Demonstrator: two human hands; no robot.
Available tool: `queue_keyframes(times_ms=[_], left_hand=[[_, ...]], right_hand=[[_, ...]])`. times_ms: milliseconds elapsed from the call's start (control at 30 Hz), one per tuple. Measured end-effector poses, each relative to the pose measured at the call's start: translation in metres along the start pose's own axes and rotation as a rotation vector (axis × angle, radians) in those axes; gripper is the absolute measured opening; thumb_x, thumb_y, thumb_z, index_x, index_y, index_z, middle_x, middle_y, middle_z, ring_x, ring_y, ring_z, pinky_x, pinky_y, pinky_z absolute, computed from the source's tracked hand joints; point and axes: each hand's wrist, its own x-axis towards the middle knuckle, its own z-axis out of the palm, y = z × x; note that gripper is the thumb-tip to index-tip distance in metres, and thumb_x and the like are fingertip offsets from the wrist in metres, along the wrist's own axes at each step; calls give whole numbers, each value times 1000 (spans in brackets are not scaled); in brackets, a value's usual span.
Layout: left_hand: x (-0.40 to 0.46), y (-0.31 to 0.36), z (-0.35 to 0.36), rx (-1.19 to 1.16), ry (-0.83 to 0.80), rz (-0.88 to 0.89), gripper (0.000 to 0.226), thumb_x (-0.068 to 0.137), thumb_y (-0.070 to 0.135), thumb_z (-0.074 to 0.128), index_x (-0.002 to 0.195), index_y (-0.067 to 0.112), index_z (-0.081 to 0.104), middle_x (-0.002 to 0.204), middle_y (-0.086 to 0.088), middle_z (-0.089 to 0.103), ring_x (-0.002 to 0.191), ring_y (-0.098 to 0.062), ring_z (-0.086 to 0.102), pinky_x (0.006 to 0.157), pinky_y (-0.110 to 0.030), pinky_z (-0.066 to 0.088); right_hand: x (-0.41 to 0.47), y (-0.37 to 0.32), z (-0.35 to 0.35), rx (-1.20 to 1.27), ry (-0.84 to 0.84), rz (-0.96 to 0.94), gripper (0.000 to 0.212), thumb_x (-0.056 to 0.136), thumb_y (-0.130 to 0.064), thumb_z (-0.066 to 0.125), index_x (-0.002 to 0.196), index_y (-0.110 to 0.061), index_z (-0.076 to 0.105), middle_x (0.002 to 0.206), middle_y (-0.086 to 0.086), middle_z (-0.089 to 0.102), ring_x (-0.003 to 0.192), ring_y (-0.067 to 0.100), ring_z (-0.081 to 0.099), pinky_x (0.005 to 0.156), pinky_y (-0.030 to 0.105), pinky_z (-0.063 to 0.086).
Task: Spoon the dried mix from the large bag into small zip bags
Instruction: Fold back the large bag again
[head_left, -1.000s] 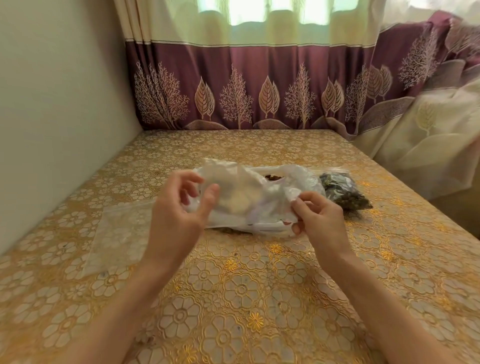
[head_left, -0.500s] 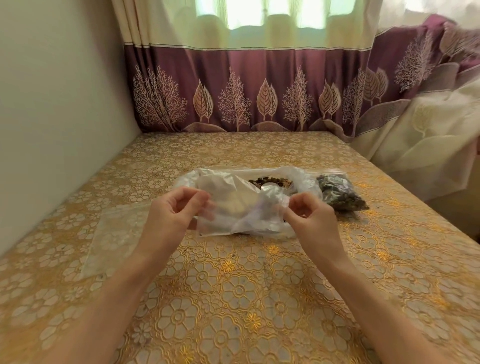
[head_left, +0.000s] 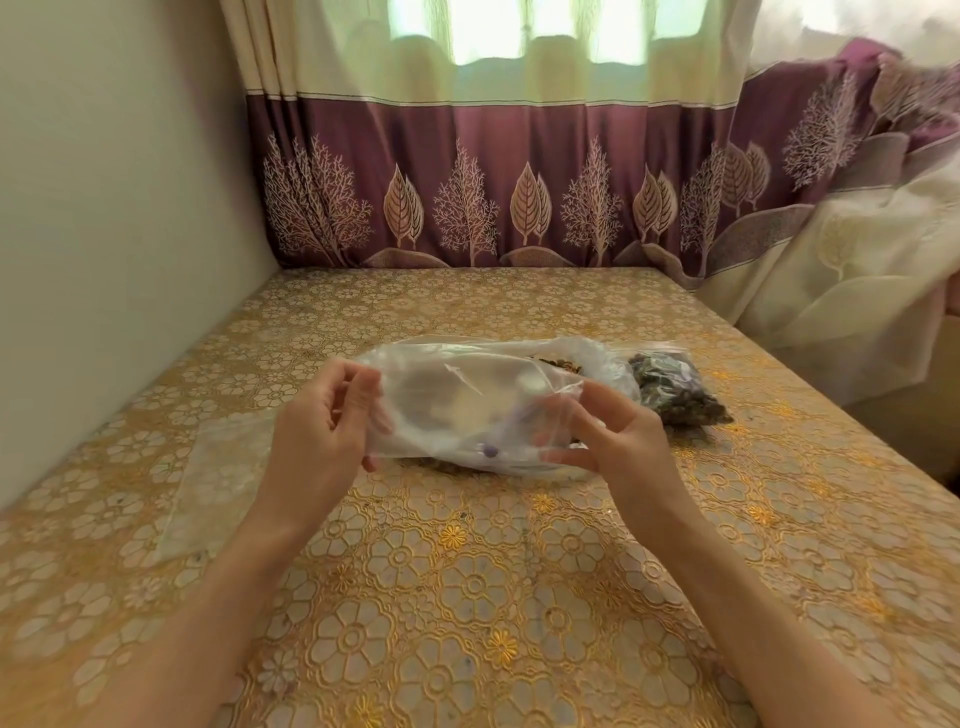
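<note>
1. No readable brand, label or writing on any bag.
2. Left hand (head_left: 322, 421) and right hand (head_left: 618, 431) hold a clear small zip bag (head_left: 467, 410) stretched between them, above the worktop (head_left: 467, 597), centre of view. Left grip: thumb and fingers pinching the bag's left edge. Right grip: fingertips pinching its right edge, other fingers loosely spread.
3. Large bag (head_left: 587, 353) of thin plastic lies just behind the held one; brown dried mix (head_left: 561, 364) shows at its far right opening.
4. Filled zip bag (head_left: 675, 395), dark contents, lies flat just right of the large bag.
5. Empty clear zip bags (head_left: 218, 478) lie flat on the left; how many, I can't tell.
6. Worktop wears a gold floral embossed cover. Plain cream wall (head_left: 104, 208) on the left; maroon-and-cream curtain (head_left: 519, 182) with tree and leaf print at the far edge, backlit by a window.
</note>
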Motion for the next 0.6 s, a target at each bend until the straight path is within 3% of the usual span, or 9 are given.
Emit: queue_keyframes(times_ms=[100,167,233,300,400,500,600], left_hand=[[4,-2,-6,71,58,62,18,93,31,44,80,24,55,70,1,60,52,-14,56,39,-21,45],[6,-5,-6,122,134,65,14,95,23,46,86,23,57,80,2,61,65,-17,58,49,-23,48],[6,-4,-7,206,214,103,9,97,20,47,103,18,53,97,-2,58,80,-18,56,61,-12,47],[6,0,-10,369,217,292,29,94,29,49,116,11,48,109,-7,51,93,-20,52,78,-16,43],[1,5,-2,618,-41,601,72,83,58,50,132,8,39,131,-8,44,120,-20,40,102,-35,31],[-7,7,17,773,-311,653,103,66,76,50,143,13,25,148,-6,32,137,-21,28,111,-53,23],[-10,4,27,889,-431,637,112,58,74,59,144,8,28,146,-9,38,136,-25,33,108,-61,23]], right_hand=[[-1,-2,1,10,-27,-15,41,70,-45,67,91,-9,70,88,14,71,72,21,70,61,25,57],[-3,-3,1,-33,-44,-36,32,72,-42,67,85,-13,71,84,12,70,70,19,69,61,27,58],[-4,-4,1,-76,-44,-44,27,72,-39,67,81,-14,69,80,8,68,67,19,67,61,27,57],[-4,-4,1,-119,-51,-48,27,71,-37,67,84,-13,68,78,3,68,65,17,67,59,25,56],[-7,-2,6,-233,-82,-54,31,71,-38,67,93,-16,67,89,7,70,67,23,69,61,34,58],[-10,1,12,-298,-108,-65,28,76,-35,70,97,-17,69,91,3,69,68,23,68,63,42,59],[-10,3,14,-282,-121,-40,33,78,-30,72,105,-12,69,93,0,69,68,17,69,63,39,59]])
